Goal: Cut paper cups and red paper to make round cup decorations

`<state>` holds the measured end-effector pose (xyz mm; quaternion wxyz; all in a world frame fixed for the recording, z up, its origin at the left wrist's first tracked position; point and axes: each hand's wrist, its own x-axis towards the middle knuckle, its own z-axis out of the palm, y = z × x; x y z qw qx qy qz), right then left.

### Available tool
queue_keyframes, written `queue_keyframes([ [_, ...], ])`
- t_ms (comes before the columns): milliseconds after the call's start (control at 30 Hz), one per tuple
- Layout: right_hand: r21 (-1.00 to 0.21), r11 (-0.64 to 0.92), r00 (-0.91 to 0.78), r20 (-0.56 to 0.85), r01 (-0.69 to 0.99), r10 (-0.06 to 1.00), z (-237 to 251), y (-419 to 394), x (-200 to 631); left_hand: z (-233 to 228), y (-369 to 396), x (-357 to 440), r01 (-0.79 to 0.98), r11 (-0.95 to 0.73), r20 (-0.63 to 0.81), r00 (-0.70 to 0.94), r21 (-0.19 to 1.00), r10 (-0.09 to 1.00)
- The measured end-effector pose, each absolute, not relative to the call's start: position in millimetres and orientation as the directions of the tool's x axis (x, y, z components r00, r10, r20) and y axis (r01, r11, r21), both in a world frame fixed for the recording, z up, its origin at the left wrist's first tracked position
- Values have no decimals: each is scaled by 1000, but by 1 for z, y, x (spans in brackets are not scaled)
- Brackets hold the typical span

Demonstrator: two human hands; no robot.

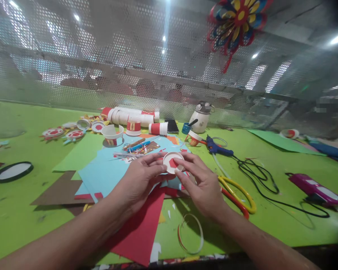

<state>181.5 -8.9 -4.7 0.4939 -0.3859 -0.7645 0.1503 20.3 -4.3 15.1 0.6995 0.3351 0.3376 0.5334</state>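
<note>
Over the middle of the table, a white paper cup bottom (169,159) is held up with its round face toward me. A small red paper piece (173,162) lies on that face. My left hand (139,176) grips the rim from the left, between thumb and fingers. From the right, my right hand (201,180) is closed on the same cup bottom, with a fingertip at the red piece. Below the hands are a red paper sheet (141,228) and light-blue sheets (101,170). Yellow-and-red-handled scissors (243,195) rest beside my right hand, their blades hidden.
A blue glue gun (218,147) with a black cord lies at the right, near a purple device (315,189). Paper cups (133,127) and a bottle (199,118) stand at the back. Decorated paper discs (53,133) are at the left. A cut paper ring (199,238) lies in front.
</note>
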Motion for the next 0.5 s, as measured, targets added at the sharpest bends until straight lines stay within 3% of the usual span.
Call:
queue_keyframes([
  [333,-558,680,-226,669,476,708,-9,-9,179,14,-5,19,-530,200,-95,218,824,971],
  [500,-595,654,-220,638,466,738,-7,-11,180,17,-4,17,-507,208,-107,221,836,969],
])
